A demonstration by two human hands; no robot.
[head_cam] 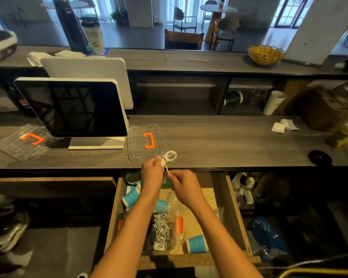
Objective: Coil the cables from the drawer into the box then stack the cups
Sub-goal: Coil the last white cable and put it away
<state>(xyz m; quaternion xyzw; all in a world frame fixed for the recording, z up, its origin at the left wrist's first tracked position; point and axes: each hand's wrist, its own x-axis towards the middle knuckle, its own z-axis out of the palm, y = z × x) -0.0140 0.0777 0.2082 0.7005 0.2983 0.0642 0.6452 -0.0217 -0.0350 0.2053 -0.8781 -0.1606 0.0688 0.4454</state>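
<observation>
Your left hand [152,173] grips a small white cable [169,157] coil at the front edge of the surface [229,141], while your right hand [182,182] pinches the cable's loose tail just below it. Nearest you, under your forearms, the open drawer [235,207] holds a clear box [161,233] of coiled cables, with blue cups [197,243] beside and behind it. Farther off, a clear lid [145,142] with an orange handle lies on the surface beside a dark screen [72,107].
</observation>
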